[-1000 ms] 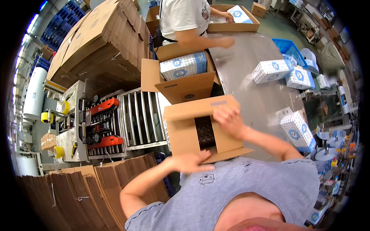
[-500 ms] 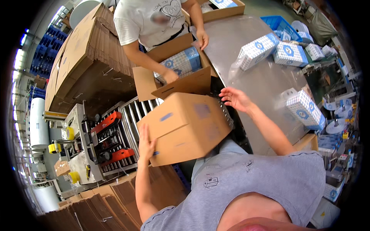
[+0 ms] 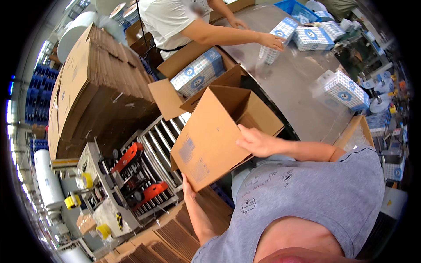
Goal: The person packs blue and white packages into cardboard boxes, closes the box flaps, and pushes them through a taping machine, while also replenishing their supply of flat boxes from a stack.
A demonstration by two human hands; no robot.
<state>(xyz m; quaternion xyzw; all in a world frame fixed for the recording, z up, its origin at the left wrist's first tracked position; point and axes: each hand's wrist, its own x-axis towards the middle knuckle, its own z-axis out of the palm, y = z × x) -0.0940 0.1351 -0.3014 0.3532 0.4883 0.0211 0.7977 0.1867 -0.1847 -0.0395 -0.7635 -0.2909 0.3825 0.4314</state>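
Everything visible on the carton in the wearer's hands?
The carton is brown, apparently cardboard, with grey-blue print on its broad upward side. It is tilted, open end toward the picture's upper right; its depths are dark, contents unclear. The left hand touches its lower corner; the right hand is on the broad side's edge near the opening. In view, it lies between rollers and table.

The carton (image 3: 206, 142) is matt brown cardboard, smooth-faced; the stacked sheets (image 3: 112, 72) show rough corrugated edges. The tabletop (image 3: 298, 83) looks like smooth, glossy metal, the rollers (image 3: 168, 133) shiny metal, 2 machine covers (image 3: 128, 157) smooth red, the shirt (image 3: 315, 193) matt grey cloth.
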